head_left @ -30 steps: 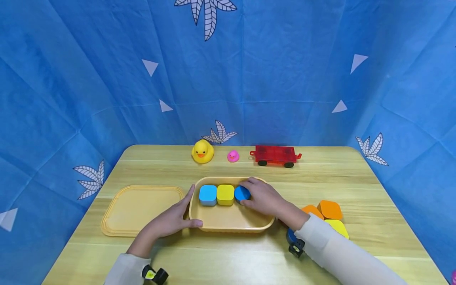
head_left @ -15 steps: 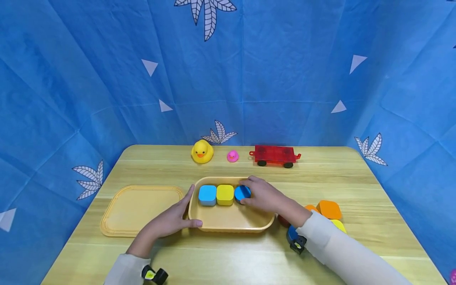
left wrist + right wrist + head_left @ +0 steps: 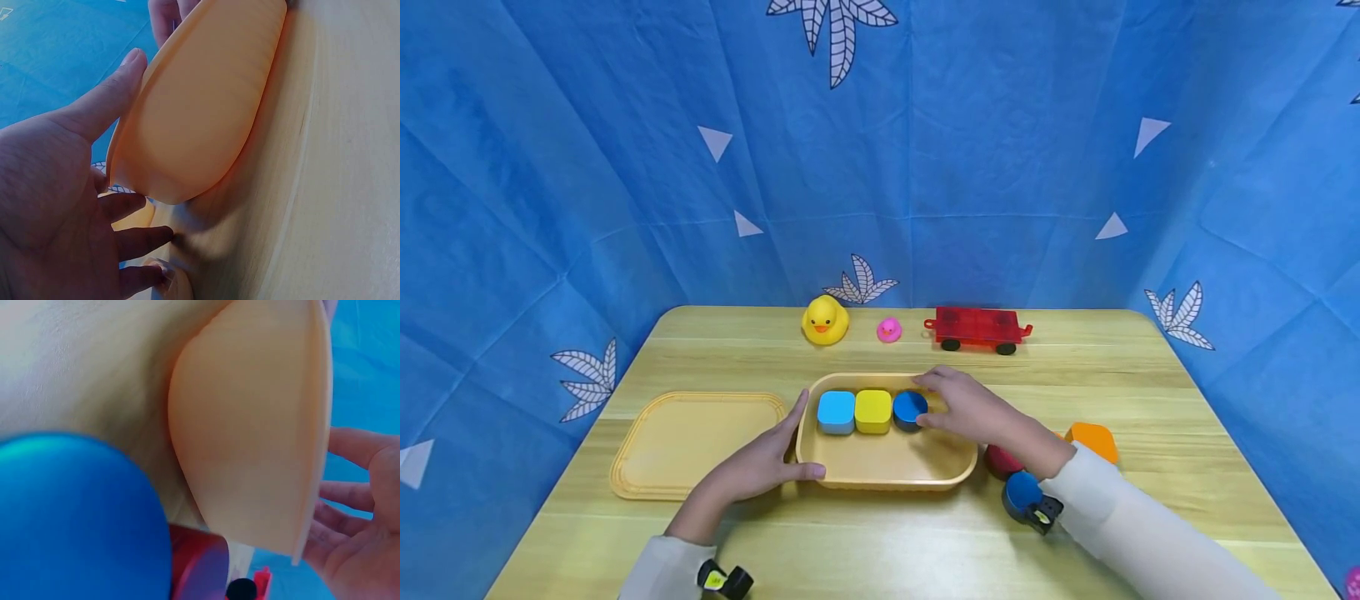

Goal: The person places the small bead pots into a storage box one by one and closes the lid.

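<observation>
A pale orange plastic box [image 3: 891, 467] stands mid-table with a light blue block [image 3: 837, 412], a yellow block [image 3: 873, 412] and a round dark blue block [image 3: 910, 410] in a row along its far side. My left hand [image 3: 752, 467] rests against the box's left end, thumb on the near rim; the left wrist view shows its fingers spread and fairly straight. Over the box's right end, my right hand [image 3: 970, 407] has parted fingers, just right of the round block, with nothing gripped. Whether its thumb still touches that block I cannot tell.
A matching lid [image 3: 696, 446] lies left of the box. Along the back are a yellow duck [image 3: 825, 321], a pink duck [image 3: 889, 330] and a red wagon [image 3: 976, 327]. Near the right forearm sit orange [image 3: 1093, 442], red [image 3: 1002, 461] and blue [image 3: 1021, 493] blocks, partly hidden.
My right hand has let go of the round dark blue block and shifted slightly right, its fingers spreading. The block stays beside the yellow one. The left hand has not moved.
</observation>
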`<state>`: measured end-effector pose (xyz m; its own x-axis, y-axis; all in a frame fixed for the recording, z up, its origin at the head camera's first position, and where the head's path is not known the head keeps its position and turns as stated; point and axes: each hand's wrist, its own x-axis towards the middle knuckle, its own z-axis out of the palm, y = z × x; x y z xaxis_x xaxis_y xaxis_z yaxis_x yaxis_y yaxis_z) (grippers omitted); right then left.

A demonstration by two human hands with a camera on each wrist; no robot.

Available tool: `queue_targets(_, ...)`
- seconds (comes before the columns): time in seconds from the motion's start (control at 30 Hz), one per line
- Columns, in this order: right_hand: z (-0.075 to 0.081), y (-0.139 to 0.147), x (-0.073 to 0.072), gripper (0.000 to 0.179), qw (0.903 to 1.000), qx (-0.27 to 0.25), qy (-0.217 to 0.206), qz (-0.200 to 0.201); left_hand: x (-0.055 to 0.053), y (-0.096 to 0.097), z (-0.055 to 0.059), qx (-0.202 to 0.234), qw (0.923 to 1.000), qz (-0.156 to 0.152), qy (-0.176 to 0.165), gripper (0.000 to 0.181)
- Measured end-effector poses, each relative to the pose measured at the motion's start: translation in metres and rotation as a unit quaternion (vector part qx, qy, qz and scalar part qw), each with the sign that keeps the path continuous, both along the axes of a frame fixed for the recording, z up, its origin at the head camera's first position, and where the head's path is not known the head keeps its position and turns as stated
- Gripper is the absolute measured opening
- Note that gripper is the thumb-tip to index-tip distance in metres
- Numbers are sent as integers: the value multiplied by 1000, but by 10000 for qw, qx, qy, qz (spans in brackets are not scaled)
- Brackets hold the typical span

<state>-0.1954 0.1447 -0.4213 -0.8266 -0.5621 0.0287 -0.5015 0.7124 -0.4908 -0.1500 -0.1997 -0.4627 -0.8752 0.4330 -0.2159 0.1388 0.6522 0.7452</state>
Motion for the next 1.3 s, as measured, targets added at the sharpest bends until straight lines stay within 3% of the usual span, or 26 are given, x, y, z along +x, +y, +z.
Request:
queue_targets(0.53, 19, 40, 19, 63, 9989, -207, -60, -419, 1, -2, 0, 9, 10000, 12, -10, 119)
queue_targets(0.83, 14, 67, 32, 62, 9973, -347, 219, -607, 2, -2, 0, 28, 10000, 31, -61, 119)
queue_targets(1.3, -5, 96, 55, 66, 9946, -217, -148, -1003, 1, 1, 2, 49, 9999, 30, -85, 119)
